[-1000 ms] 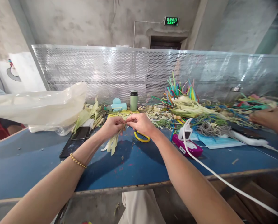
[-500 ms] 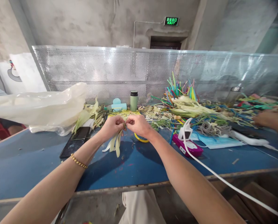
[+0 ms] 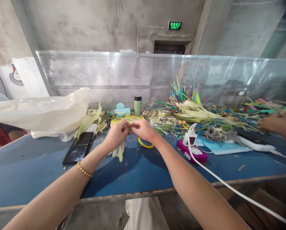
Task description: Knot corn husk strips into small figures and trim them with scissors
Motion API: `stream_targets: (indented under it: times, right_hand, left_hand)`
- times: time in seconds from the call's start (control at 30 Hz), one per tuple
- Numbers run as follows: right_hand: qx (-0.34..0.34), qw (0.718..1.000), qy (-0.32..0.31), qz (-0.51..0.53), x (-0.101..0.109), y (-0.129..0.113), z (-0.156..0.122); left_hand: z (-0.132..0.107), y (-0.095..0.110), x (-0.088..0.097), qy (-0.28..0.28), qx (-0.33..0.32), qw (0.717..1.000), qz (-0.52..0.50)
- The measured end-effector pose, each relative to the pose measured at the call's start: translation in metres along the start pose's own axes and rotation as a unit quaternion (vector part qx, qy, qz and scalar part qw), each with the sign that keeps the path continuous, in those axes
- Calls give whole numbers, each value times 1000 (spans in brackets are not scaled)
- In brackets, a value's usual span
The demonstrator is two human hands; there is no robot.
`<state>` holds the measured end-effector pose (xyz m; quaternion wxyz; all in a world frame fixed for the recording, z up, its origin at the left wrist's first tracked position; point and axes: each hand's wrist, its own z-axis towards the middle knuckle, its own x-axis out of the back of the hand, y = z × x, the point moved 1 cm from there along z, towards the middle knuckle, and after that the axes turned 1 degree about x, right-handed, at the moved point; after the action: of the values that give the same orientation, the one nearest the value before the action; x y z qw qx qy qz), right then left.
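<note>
My left hand and my right hand meet above the blue table, fingertips pinched together and almost touching. Pale corn husk strips hang from beneath my left hand, partly hidden by it. Its fingers are closed on the gathered top of these strips. The right thumb and forefinger pinch at the same spot; what lies between them is too small to make out. Just below my right hand is a yellow ring, and behind both hands lies a yellow sheet strewn with plant scraps.
A phone on a dark tablet lies left, near a big plastic bag. A green bottle stands behind. To the right are husks, a purple power strip with a white cable, and another person's hand.
My left hand has turned slightly, and less of the husk strips shows below it. Both hands stay close together. The view has tilted up a little.
</note>
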<state>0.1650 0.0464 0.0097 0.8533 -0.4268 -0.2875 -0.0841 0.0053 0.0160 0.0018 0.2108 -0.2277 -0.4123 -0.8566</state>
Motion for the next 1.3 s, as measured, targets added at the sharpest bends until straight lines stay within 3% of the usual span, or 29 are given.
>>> stream_targets:
  times: [0.27, 0.5, 0.6, 0.7, 0.83, 1.07, 1.3]
  right_hand:
    - [-41, 998, 5, 39, -3, 9, -4]
    - [1, 986, 43, -159, -4, -11, -11]
    - [33, 975, 20, -219, -3, -15, -20]
    - [43, 976, -8, -213, -4, -9, -31]
    - [29, 985, 23, -170, -9, 1, -41]
    - [11, 975, 21, -222, -17, 2, -48]
    - [-19, 950, -18, -310, -17, -6, -51]
  left_hand:
    - [-1, -2, -5, 20, -36, 997, 72]
    - [-11, -8, -13, 25, -22, 991, 126]
    - [-19, -9, -16, 21, -21, 988, 150]
    - [-25, -7, -18, 10, -40, 987, 153]
    - [-30, -4, -21, -4, -48, 985, 167]
    - [-36, -7, -18, -8, 7, 991, 131]
    - [-39, -3, -12, 71, 48, 990, 112]
